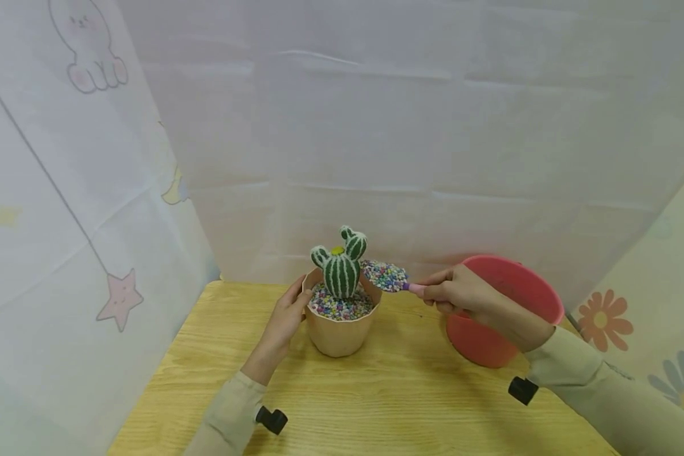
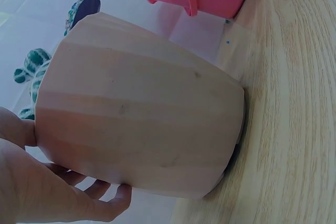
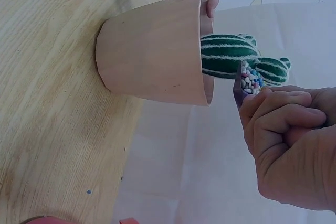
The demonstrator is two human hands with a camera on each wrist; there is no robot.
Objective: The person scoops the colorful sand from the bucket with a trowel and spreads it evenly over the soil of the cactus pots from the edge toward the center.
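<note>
A peach flower pot stands on the table with a knitted green-and-white cactus upright in it. Multicoloured pebbles surround the cactus's base. My left hand grips the pot's left side, thumb at the rim and fingers along the outer wall. In my right hand is the pink handle of a small purple shovel, its blade heaped with pebbles. The blade is level, just right of the cactus and near the pot's right rim. In the right wrist view the curled fingers hide the handle.
A pink-red bucket stands on the table at the right, partly behind my right forearm. A few stray pebbles lie on the wooden table between bucket and pot. White printed cloth hangs behind and at both sides.
</note>
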